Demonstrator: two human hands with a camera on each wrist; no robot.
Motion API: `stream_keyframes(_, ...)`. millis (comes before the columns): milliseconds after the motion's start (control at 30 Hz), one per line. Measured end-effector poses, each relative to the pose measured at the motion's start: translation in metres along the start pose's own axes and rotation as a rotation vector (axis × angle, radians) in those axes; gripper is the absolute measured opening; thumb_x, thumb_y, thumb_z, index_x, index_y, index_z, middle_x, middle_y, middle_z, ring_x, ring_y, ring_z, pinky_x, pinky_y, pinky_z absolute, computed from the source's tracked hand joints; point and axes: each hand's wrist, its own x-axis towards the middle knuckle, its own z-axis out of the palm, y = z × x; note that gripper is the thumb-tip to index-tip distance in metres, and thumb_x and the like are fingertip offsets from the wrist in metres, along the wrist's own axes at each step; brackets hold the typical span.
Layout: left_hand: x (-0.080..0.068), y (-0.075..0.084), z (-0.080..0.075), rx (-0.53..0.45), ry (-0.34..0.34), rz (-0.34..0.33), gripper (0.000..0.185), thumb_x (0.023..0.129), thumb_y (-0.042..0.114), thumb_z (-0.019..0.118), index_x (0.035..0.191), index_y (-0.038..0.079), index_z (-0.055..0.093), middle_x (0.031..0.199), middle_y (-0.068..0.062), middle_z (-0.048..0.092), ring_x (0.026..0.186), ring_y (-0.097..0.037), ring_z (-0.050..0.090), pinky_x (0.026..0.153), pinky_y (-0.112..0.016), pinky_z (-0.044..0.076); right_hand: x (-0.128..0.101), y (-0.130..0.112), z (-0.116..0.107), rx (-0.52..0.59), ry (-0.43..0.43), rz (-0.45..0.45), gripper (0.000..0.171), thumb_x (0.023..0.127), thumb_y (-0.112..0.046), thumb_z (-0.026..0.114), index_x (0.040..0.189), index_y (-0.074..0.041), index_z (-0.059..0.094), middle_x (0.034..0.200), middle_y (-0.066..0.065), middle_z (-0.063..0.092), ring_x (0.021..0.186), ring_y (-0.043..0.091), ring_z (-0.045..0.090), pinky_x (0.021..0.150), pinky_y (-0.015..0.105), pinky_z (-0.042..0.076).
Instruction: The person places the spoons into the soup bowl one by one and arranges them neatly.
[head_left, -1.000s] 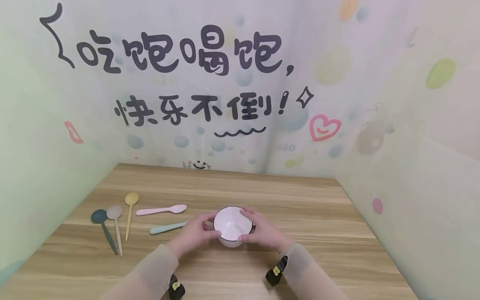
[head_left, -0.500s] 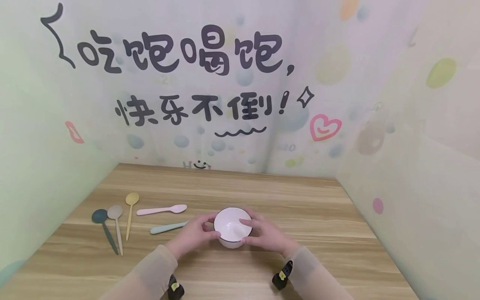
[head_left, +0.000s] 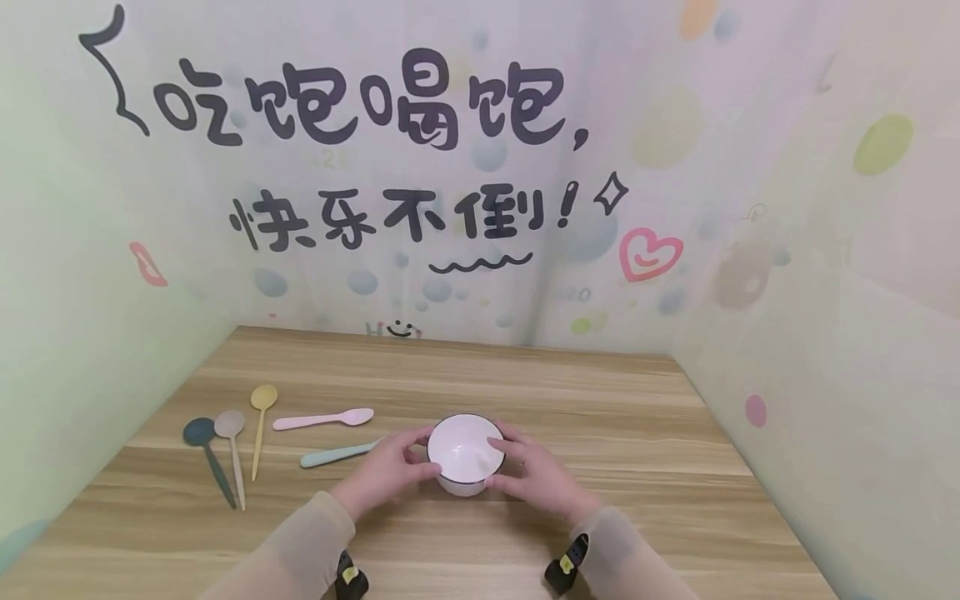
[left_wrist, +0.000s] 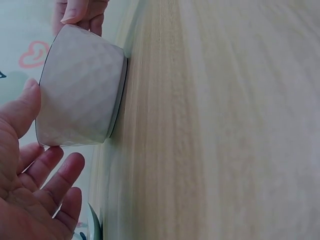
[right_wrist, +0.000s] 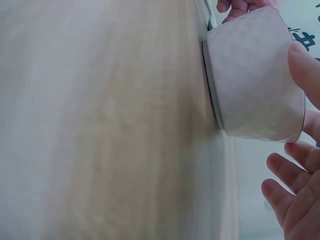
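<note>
Bowl (head_left: 465,451): upright, placing apparently done | left hand (head_left: 388,472), right hand (head_left: 543,478): both clasping its sides | release pending, seemingly; spoons (head_left: 263,397) lie unheld on table (head_left: 600,400).

Diamond-faceted, black-rimmed white bowl (head_left: 465,452), dark teal spoon (head_left: 199,432), beige spoon (head_left: 229,424), yellow spoon (head_left: 263,397), pink spoon (head_left: 324,419), pale blue-green utensil (head_left: 336,456), beige sleeves (head_left: 313,533), brown wood-grain tabletop (head_left: 637,442), dark-lettered, pastel-spotted white backdrop (head_left: 465,25)

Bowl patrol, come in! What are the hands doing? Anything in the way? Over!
Left hand and right hand around the bowl, one each side. Bowl upright, seemingly on the table. Nothing seen blocking; light-blue utensil partly hidden by left hand.
</note>
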Motion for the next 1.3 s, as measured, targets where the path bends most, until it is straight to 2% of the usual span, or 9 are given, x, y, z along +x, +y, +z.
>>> stream_keyframes(167,0.000,0.001,-0.001,0.012,0.008,-0.018,0.060,0.078,0.025,0.080,0.132,0.009,0.057,0.114,-0.007,0.063,0.089,-0.018,0.059,0.065,-0.032,0.049,-0.002,-0.001,0.002,0.020,0.042,0.003,0.063,0.084,-0.043,0.073,0.131,-0.004,0.058,0.150,0.013,0.039,0.135,0.032,0.038,0.106,0.051,0.033)
stream_keyframes(333,-0.004,0.002,-0.007,0.060,0.037,-0.043,0.057,0.081,0.027,0.078,0.131,0.008,0.058,0.121,-0.005,0.061,0.089,-0.015,0.057,0.070,-0.032,0.048,-0.003,0.002,0.004,0.027,0.057,-0.002,0.062,0.084,-0.042,0.073,0.131,-0.004,0.058,0.149,0.011,0.040,0.135,0.032,0.039,0.106,0.051,0.033)
stream_keyframes(633,-0.009,-0.003,-0.036,0.146,0.085,-0.094,0.048,0.089,0.030,0.069,0.129,0.007,0.058,0.114,-0.006,0.061,0.084,-0.013,0.055,0.070,-0.030,0.047,-0.003,0.004,0.006,0.027,0.071,0.011,0.063,0.083,-0.043,0.073,0.131,-0.005,0.059,0.148,0.011,0.041,0.135,0.031,0.039,0.106,0.051,0.033)
stream_keyframes(967,-0.016,-0.026,-0.065,0.140,0.116,-0.140,0.047,0.090,0.027,0.068,0.127,0.000,0.057,0.111,-0.012,0.062,0.090,-0.020,0.059,0.074,-0.035,0.049,-0.003,0.003,0.005,0.028,0.068,0.013,0.064,0.083,-0.043,0.074,0.131,-0.004,0.058,0.148,0.010,0.041,0.135,0.031,0.039,0.106,0.051,0.033)
stream_keyframes(1300,-0.026,-0.048,-0.080,0.242,0.147,-0.103,0.044,0.089,0.028,0.069,0.119,-0.003,0.061,0.108,-0.015,0.064,0.094,-0.027,0.061,0.081,-0.045,0.049,-0.003,0.003,0.004,0.024,0.058,0.019,0.065,0.083,-0.044,0.073,0.131,-0.004,0.058,0.149,0.010,0.041,0.135,0.031,0.039,0.106,0.051,0.032)
